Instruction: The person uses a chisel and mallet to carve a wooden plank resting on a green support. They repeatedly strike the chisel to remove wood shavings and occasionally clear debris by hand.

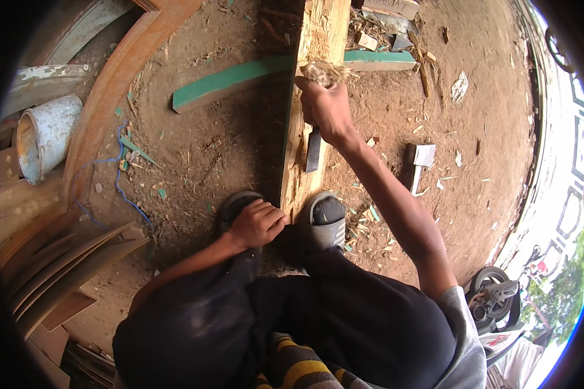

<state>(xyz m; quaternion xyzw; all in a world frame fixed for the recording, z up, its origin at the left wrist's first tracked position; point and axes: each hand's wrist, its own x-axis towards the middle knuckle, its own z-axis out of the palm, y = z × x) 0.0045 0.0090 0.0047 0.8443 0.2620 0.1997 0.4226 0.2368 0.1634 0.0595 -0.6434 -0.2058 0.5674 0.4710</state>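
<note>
Chisel (313,150) over the plank (324,26), long axis roughly along it, blade toward the plank's near end; the right hand (329,111) has its fingers clamped round it. Farther off, the left hand (257,224) (its grip I cannot tell) sits by the plank's near left corner.

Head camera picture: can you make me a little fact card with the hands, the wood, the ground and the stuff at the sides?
Right hand: closed around a chisel, blade toward the person
Left hand: curled beside the near end of the beam; grip unclear
Wood colour: pale beam, plus a green strip showing on both sides of it
Ground: brown dirt, scattered wood chips
Left side: white bucket, blue string
Right side: wheel
</note>
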